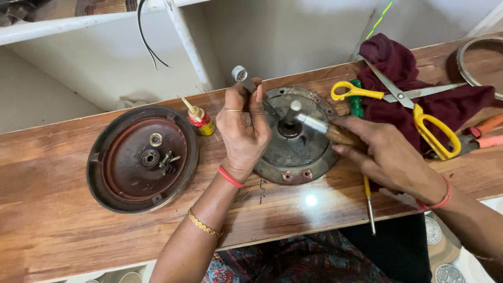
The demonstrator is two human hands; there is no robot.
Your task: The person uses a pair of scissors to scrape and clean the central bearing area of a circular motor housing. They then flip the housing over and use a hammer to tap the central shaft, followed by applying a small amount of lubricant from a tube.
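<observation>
I am working on the motor housing (296, 152), a round, grimy grey metal disc lying flat at the centre of the frame on the worktop (63, 220), with rust-brown tabs at its rim and a short shaft (293, 111) standing from its middle. My right hand (385, 152) is closed round a wooden-handled tool (327, 128) whose metal head meets the shaft. My left hand (243, 131) is clamped on a socket (242, 76), held upright above the housing's left edge. I judge the step to be work on the shaft or its bearing seat; the next move would call for a steady housing and the tool kept square on the shaft.

Left of centre lies a dark red cover (141, 157), open side up, with a bearing and small hardware in it. A little yellow glue bottle (199, 119) stands between cover and housing. In the upper right, yellow-handled scissors (414, 105) rest on a maroon cloth (445, 102); a screwdriver (369, 202) lies under my right wrist.
</observation>
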